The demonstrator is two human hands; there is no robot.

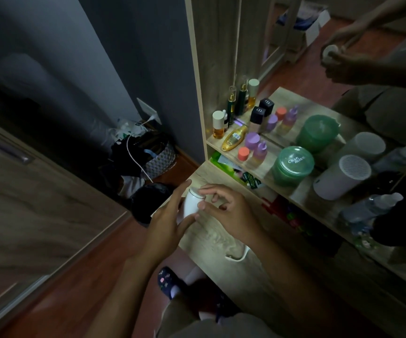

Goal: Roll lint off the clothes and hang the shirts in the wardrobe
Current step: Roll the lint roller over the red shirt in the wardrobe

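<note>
Hands over the desk (221, 242), your left hand (166, 222) cupping the roller (191, 203), fingers curled on it, your right hand (231, 213) bent, fingertips pinching its top.

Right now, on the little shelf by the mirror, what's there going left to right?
Amber bottle with white cap → gold bottle lying down → round green plastic jar → white cylinder with grille top.

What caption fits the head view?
Both hands, left and right, hold a white lint roller over the dresser.
</note>
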